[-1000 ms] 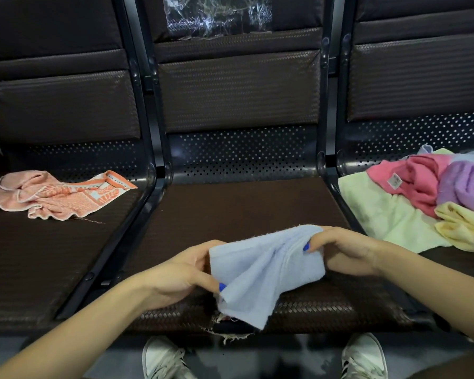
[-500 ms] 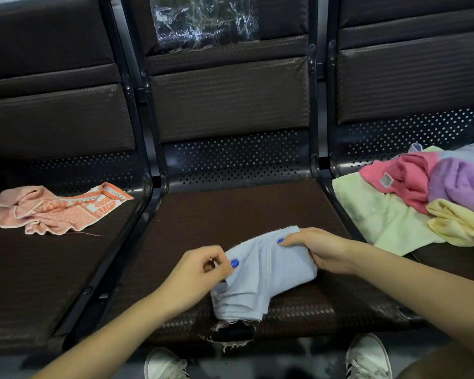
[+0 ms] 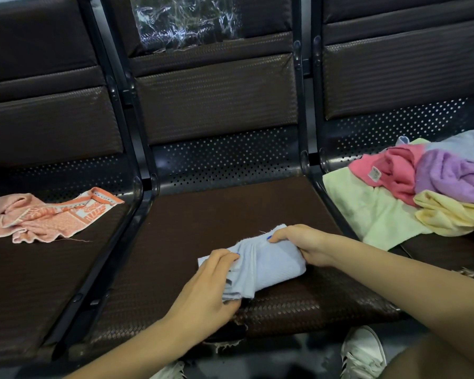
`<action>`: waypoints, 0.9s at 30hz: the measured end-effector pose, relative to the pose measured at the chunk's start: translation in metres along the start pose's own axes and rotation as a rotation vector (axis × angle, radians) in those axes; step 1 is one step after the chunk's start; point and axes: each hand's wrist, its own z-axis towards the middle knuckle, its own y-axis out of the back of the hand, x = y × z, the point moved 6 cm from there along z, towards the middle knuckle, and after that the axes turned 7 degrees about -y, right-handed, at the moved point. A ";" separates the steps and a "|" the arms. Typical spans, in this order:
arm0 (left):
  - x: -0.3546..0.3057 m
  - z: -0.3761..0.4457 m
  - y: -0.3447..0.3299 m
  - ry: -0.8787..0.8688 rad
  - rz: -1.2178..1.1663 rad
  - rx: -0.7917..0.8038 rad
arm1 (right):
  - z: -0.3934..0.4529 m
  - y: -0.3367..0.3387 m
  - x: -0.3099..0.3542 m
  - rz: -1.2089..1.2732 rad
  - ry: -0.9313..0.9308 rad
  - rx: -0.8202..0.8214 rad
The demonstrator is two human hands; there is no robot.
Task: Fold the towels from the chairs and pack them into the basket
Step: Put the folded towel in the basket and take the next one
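A small pale blue towel (image 3: 268, 265), folded into a compact bundle, lies on the middle chair seat (image 3: 203, 220). My left hand (image 3: 211, 285) grips its left end with curled fingers. My right hand (image 3: 304, 243) holds its upper right edge, fingertips pressed onto the cloth. An orange patterned towel (image 3: 47, 217) lies crumpled on the left seat. On the right seat sits a heap: a pale green towel (image 3: 367, 214), a pink one (image 3: 394, 170), a purple one (image 3: 452, 173) and a yellow one (image 3: 449, 214). No basket is in view.
Black metal armrest bars (image 3: 137, 203) separate the three dark seats. A clear plastic sheet (image 3: 186, 20) is stuck on the middle backrest. My white shoes (image 3: 363, 354) stand on the floor below the seat's torn front edge.
The blue towel was held spread above the seat; both hands have brought it down and folded it into a tighter bundle on the seat. The hands have moved closer together.
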 end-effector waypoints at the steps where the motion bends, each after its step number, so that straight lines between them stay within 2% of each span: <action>1: 0.001 0.001 0.003 0.031 -0.011 -0.043 | 0.000 0.000 0.000 -0.004 0.001 -0.001; 4: 0.009 0.002 0.014 0.196 -0.148 -0.209 | 0.000 0.001 0.000 -0.053 0.038 -0.005; 7: 0.033 0.000 0.018 0.503 -0.518 -0.372 | 0.002 0.002 0.006 -0.127 0.186 -0.117; 9: 0.052 -0.002 0.013 0.708 -0.690 -0.399 | 0.001 0.000 0.013 -0.307 0.303 -0.218; 12: 0.069 -0.002 0.009 0.822 -0.673 -0.303 | 0.005 -0.008 0.012 -0.602 0.327 -0.319; 14: 0.072 0.002 0.007 0.797 -0.598 -0.223 | 0.007 -0.010 0.008 -0.692 0.298 -0.394; 17: 0.071 0.011 0.015 0.648 -0.322 -0.129 | 0.011 -0.013 0.008 -0.769 0.276 -0.444; 19: 0.066 0.016 0.017 0.529 -0.119 -0.045 | 0.012 -0.011 0.007 -0.746 0.262 -0.438; 22: 0.063 0.021 0.014 0.441 0.231 0.110 | 0.013 -0.005 0.006 -0.678 0.237 -0.486; 24: 0.063 0.028 0.010 0.364 0.340 0.210 | 0.019 -0.002 0.002 -0.550 0.141 -0.392; 27: 0.057 0.045 0.011 0.247 0.340 0.299 | 0.020 -0.002 0.003 -0.351 0.017 -0.151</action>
